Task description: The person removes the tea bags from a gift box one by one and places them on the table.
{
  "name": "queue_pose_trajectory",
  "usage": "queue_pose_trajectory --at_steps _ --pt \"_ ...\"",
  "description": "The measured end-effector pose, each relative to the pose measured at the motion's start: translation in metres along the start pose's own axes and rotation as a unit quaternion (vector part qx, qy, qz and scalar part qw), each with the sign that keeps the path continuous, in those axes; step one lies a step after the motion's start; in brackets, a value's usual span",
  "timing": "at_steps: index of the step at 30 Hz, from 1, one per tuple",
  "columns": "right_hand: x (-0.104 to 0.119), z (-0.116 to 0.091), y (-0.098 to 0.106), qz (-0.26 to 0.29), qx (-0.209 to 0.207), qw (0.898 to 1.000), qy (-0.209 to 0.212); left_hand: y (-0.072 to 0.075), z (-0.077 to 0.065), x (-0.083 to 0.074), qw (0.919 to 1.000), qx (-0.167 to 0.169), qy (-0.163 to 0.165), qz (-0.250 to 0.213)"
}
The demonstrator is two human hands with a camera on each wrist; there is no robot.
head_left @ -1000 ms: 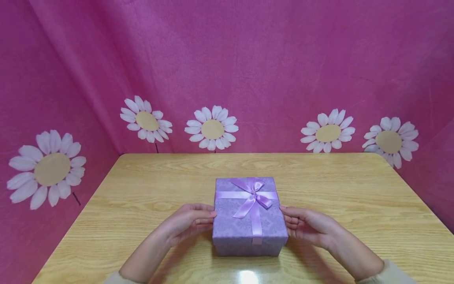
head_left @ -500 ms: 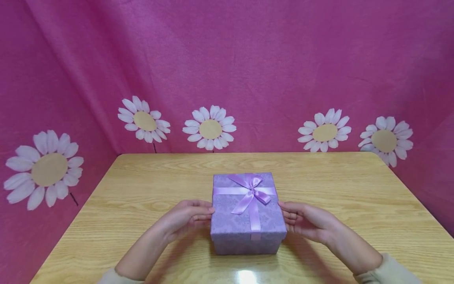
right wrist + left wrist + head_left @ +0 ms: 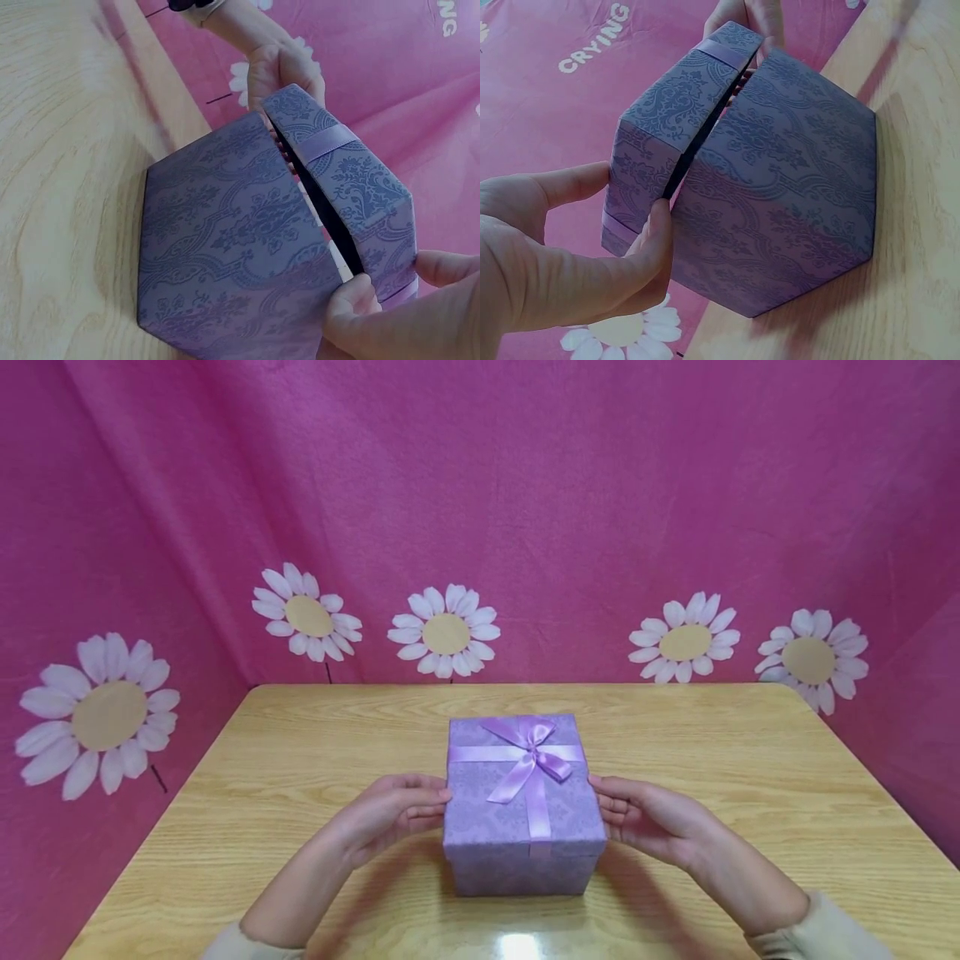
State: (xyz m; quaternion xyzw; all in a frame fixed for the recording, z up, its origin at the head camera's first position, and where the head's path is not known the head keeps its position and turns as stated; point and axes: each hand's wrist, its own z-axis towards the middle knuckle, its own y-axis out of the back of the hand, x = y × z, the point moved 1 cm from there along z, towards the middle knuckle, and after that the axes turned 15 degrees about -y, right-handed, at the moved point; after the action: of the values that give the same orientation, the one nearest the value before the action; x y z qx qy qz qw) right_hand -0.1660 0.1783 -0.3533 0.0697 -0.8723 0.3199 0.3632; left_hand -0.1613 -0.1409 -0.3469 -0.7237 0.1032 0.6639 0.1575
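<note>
A purple patterned gift box stands on the table, its base (image 3: 517,874) resting on the wood and its lid (image 3: 495,818) raised a little. A shiny lilac ribbon bow (image 3: 532,756) is on top of the lid. My left hand (image 3: 390,814) holds the lid's left side, with fingers at its lower edge in the left wrist view. On the opposite side my right hand (image 3: 656,822) grips the lid the same way. Both wrist views show a dark gap between the lid (image 3: 375,176) and the base (image 3: 795,180). What the box contains is hidden.
The light wooden table (image 3: 337,727) spreads around the box on all sides. Behind it and to the sides hangs a pink cloth (image 3: 525,510) printed with white daisies. A bright light reflection (image 3: 520,946) lies near the front of the table.
Both hands have risen slightly with the lid, which stands higher above the base than a second ago. More of the base's front shows. The base has stayed on the table.
</note>
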Motion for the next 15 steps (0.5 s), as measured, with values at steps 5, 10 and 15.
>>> queue_pose_trajectory --at_steps 5,10,15 --pt "0.001 -0.002 -0.006 -0.003 -0.009 1.000 0.010 0.001 -0.003 -0.003 0.9999 -0.001 -0.010 -0.005" --pt "0.003 -0.001 -0.013 -0.018 -0.035 0.999 0.027 0.003 -0.005 -0.007 0.9998 -0.015 -0.014 -0.006" --pt "0.006 0.002 -0.022 -0.038 -0.074 0.995 0.059 0.005 -0.008 -0.011 0.9991 -0.036 -0.020 0.001"
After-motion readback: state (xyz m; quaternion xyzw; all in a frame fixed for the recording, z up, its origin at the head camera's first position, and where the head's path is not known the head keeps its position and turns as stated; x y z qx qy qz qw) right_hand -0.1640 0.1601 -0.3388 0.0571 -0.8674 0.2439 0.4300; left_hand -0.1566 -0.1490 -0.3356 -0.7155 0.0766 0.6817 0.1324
